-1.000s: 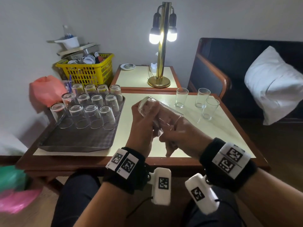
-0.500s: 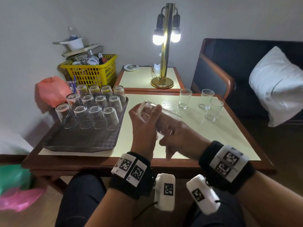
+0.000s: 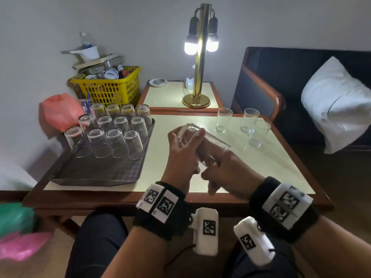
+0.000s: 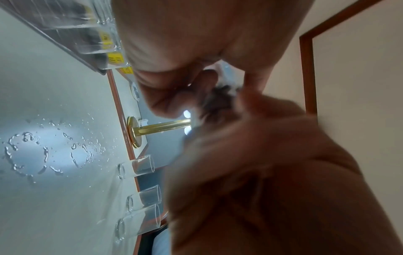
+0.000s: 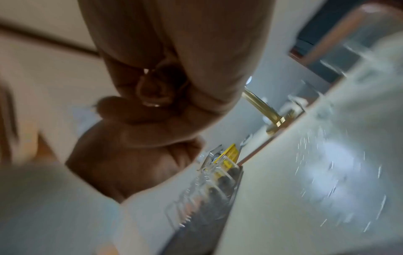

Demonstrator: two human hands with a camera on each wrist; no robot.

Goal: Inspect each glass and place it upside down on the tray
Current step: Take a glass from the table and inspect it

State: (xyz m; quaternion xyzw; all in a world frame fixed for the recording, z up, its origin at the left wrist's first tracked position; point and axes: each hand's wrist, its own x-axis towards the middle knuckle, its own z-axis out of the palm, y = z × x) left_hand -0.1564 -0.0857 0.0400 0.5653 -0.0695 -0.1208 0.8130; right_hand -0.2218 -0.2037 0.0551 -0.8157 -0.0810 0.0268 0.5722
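Observation:
A clear glass (image 3: 203,140) lies tilted on its side above the table, held between both hands. My left hand (image 3: 181,151) grips its base end, thumb over the top. My right hand (image 3: 225,167) curls its fingers round the mouth end from below; the fingers show through the glass. The dark tray (image 3: 96,174) sits at the left with several glasses (image 3: 115,142) upside down on its far half. Three upright glasses (image 3: 223,120) (image 3: 249,120) (image 3: 258,133) stand at the table's far right. In both wrist views the hands (image 4: 196,43) (image 5: 174,51) hide most of the held glass.
Water drops (image 4: 43,155) lie on the cream table (image 3: 271,167) near the middle. A brass lamp (image 3: 197,97) stands lit on the side table behind. A yellow basket (image 3: 108,89) and an orange bag (image 3: 58,111) sit behind the tray. A sofa with a pillow (image 3: 337,105) is at the right.
Both hands keep hold of the glass and have turned it slightly. The tray and the upright glasses have not moved.

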